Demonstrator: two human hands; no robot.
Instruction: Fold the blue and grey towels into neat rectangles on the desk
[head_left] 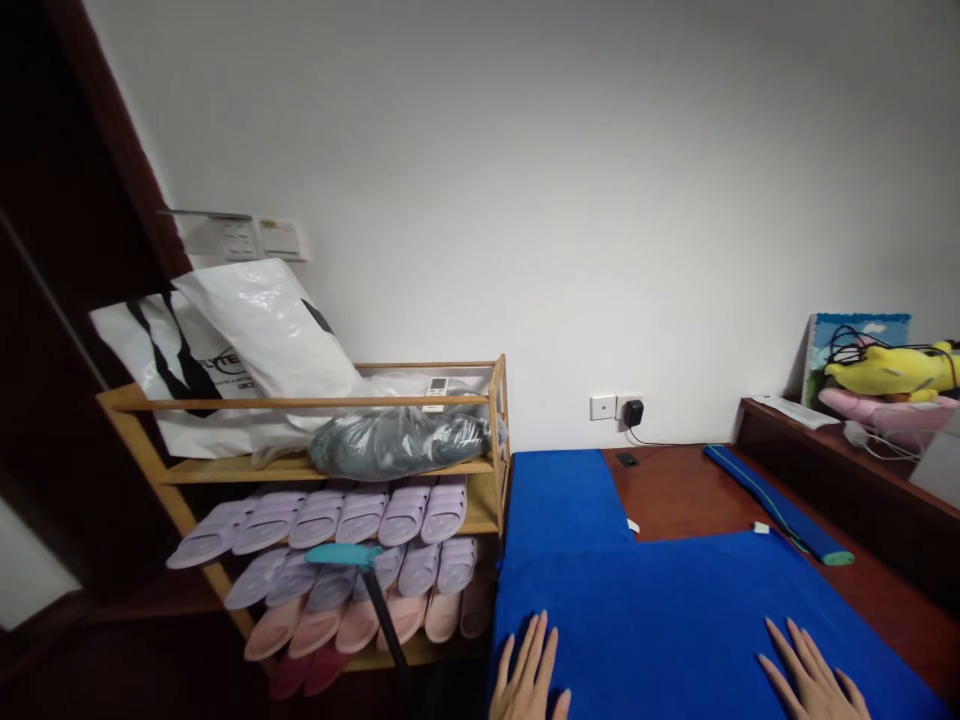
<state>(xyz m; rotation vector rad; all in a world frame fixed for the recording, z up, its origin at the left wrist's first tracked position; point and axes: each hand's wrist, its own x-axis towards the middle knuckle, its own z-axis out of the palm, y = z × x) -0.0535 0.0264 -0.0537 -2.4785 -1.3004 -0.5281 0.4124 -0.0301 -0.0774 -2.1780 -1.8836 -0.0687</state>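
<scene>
Left hand (526, 675), right hand (816, 682), on blue cloth (660, 620)

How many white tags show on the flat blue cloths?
2: one white tag at the right edge of the rear blue cloth, another tag at the far edge of the front blue cloth. More may be hidden.
</scene>
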